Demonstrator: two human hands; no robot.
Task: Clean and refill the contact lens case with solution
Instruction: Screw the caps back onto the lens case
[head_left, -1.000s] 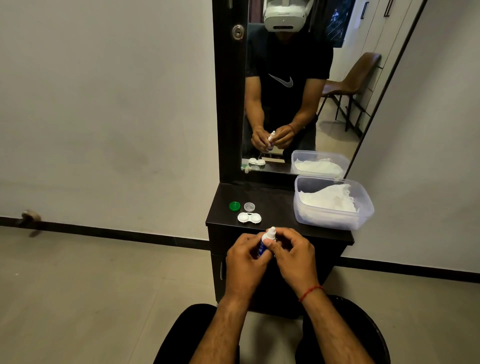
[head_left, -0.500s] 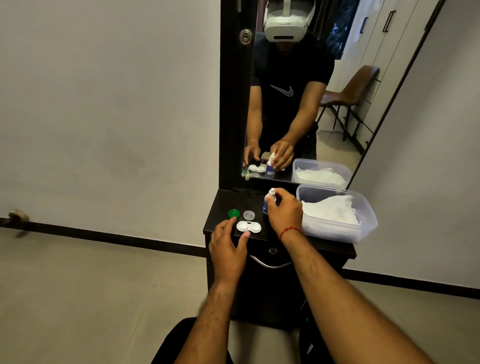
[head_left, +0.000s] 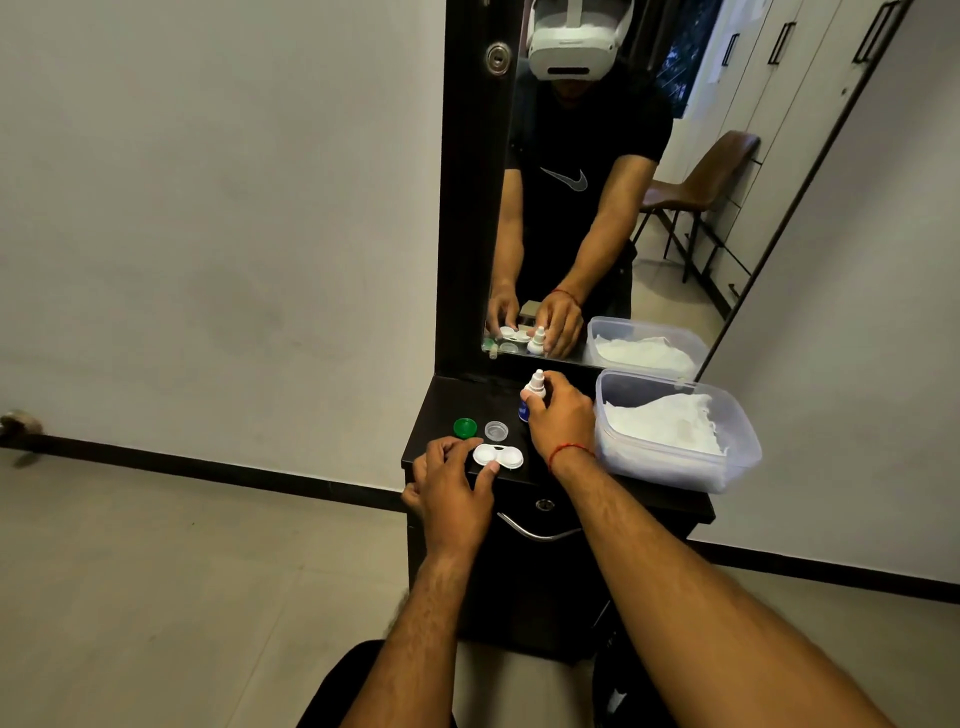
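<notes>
A white two-well contact lens case lies near the front edge of a small black dresser top. My left hand pinches its left well between thumb and fingers. Behind it lie a green cap and a clear cap. My right hand grips a small white-and-blue solution bottle, which stands upright on the dresser behind the case, its white tip up.
A clear plastic tub holding white tissue takes up the right of the dresser top. A tall mirror rises at the back. A drawer with a metal handle sits below. Bare wall and floor lie to the left.
Both hands held the bottle low in front of me a second ago. My right hand has carried it up to the dresser top, and my left hand has let go and taken the lens case.
</notes>
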